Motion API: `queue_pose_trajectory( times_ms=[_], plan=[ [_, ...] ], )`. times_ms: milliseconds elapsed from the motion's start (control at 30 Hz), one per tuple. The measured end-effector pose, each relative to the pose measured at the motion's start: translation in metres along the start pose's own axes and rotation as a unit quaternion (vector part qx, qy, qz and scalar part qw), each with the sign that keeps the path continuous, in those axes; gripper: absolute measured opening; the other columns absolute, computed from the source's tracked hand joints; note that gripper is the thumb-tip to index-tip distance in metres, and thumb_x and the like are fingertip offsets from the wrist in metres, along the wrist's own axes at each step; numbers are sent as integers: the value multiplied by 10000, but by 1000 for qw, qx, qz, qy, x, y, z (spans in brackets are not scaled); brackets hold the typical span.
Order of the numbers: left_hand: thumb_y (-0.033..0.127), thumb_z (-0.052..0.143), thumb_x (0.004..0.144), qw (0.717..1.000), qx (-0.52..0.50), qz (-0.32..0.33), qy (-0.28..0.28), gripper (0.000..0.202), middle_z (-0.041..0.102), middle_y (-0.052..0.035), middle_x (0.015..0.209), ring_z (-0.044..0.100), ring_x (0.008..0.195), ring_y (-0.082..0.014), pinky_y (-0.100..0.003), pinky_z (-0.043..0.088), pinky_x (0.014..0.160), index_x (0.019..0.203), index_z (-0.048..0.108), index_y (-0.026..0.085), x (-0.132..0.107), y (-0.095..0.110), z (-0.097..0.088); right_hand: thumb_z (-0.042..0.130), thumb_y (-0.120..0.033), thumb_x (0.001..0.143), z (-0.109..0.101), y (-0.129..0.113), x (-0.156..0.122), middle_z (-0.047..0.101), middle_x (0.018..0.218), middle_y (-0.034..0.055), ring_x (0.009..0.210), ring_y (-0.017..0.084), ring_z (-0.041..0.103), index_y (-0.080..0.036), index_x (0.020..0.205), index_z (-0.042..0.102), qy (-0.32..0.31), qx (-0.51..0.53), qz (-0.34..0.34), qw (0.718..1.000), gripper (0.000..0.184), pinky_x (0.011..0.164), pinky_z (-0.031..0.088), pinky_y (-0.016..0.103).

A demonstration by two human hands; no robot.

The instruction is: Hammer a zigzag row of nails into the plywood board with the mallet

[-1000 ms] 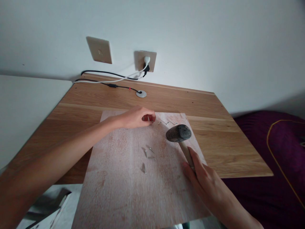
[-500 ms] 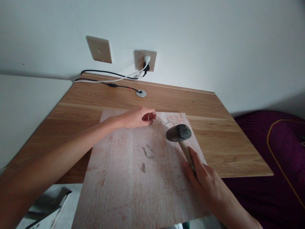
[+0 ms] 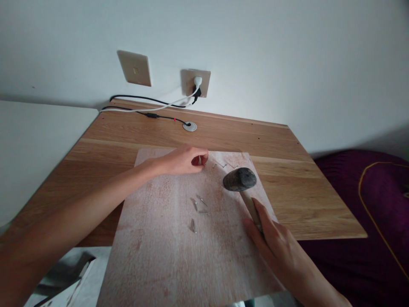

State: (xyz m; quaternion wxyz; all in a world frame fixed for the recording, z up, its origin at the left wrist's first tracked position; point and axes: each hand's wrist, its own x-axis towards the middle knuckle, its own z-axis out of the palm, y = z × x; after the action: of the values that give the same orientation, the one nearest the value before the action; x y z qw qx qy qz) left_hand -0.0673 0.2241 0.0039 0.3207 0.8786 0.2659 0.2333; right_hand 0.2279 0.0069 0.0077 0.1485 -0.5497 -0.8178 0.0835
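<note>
My right hand (image 3: 271, 238) is wrapped around the pale handle of a mallet (image 3: 239, 179) with a dark head, held above the right side of a whitish wooden board (image 3: 159, 256). Near the board's far edge, my left hand (image 3: 188, 160) is closed in a pinch on a small nail (image 3: 205, 165), mostly covered by the fingertips. To the right of that pinch, a row of nails (image 3: 224, 165) stands in the board, partly behind the mallet head. Several loose nails (image 3: 203, 212) lie in the middle of the board.
The board rests on a wooden desk (image 3: 319, 204) against a wall. Behind it are a cable grommet (image 3: 189, 126), black and white cables (image 3: 150, 99) and a wall socket (image 3: 204, 83). A purple cushioned seat (image 3: 338, 183) is at the right, a white surface (image 3: 41, 140) at the left.
My left fingers have closed more tightly around the nail at nearly the same spot. The mallet and my right hand have hardly moved, and the view has shifted slightly.
</note>
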Motion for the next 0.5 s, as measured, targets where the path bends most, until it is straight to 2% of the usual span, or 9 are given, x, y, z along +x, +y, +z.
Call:
queue_pose_trajectory(
  times_ms=[67,167,233,333,400,500],
  plan=[
    [72,653,803,1000,0,-1,4,133,620,43,683,555,621,-107,-258,381,623,771,607,193,0,1,1,301,-427,1183,-3,-5,4,848,1148,308,933,381,879,-29,1555,567,-1,30,55,998,607,714,734,451],
    [73,664,803,1000,-20,-11,17,142,627,44,708,568,636,-109,-256,397,633,814,598,198,-1,2,3,369,-522,1160,-9,-11,10,869,919,246,755,354,872,38,1504,577,-3,55,103,993,689,679,722,439],
    [80,678,805,998,-45,-23,25,172,653,43,755,592,658,-114,-253,418,642,900,603,204,-1,2,5,377,-565,1145,-14,-14,12,833,742,145,556,301,803,9,1488,601,-17,81,133,988,706,593,697,417],
    [86,679,811,996,-71,-34,32,279,687,39,809,624,684,-123,-256,453,664,1049,611,213,-2,1,6,398,-593,1134,-17,-18,14,673,517,-15,345,231,628,-62,1508,598,-43,126,170,977,679,410,584,349],
    [87,681,811,996,-79,-34,34,343,702,38,824,640,695,-128,-260,471,681,1119,606,219,-2,-1,7,416,-592,1132,-16,-20,15,594,473,-58,315,216,575,-89,1510,594,-36,141,173,974,653,361,522,330],
    [76,683,803,995,-81,-32,41,392,717,38,836,644,692,-126,-259,480,688,1152,589,227,-2,-4,9,449,-575,1133,-17,-26,24,583,488,-67,334,207,574,-131,1508,601,-1,134,156,979,600,363,501,319]
  ],
)
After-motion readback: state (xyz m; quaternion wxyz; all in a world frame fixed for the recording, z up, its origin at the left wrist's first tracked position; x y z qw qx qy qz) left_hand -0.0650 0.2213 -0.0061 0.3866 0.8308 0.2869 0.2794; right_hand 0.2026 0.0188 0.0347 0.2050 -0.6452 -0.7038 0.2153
